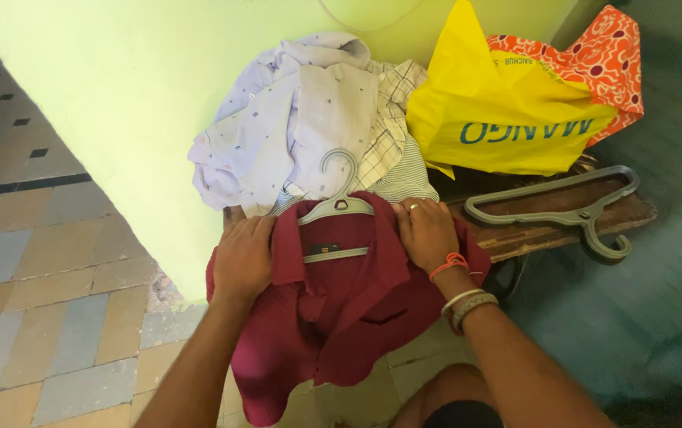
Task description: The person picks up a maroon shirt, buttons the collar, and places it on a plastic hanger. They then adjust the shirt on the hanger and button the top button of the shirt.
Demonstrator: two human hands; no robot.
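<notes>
The low wooden bench [563, 226] stands against the pale green wall [119, 87], and most of what matters lies on it. At its far side sits a heap of light shirts [293, 119], lilac and checked, rumpled and loose, and to the right of that a yellow plastic bag [499, 111] with an orange patterned bag [610, 55] behind it. Nearer, spilling over the bench's front edge and hanging toward the tiled floor [32, 317], is the maroon shirt [333, 317], collar up and already threaded on a grey hanger [337, 208] whose hook points toward the heap. The cloth looks soft, light and limp to me; it would sag and slide off if lifted by the fabric alone, so I would judge the shoulders over the hanger's arms, or the hook itself, as the sound places to take hold. The left hand [242, 257] lies on the shirt's left shoulder, fingers curled down over cloth, and the right hand [428, 234] presses the right shoulder, fingers spread fairly flat; both seem to grip shirt and hanger arm together, though the cloth hides how firmly. A spare grey hanger [563, 208] lies flat on the bench, to the right, apart from the hands.
</notes>
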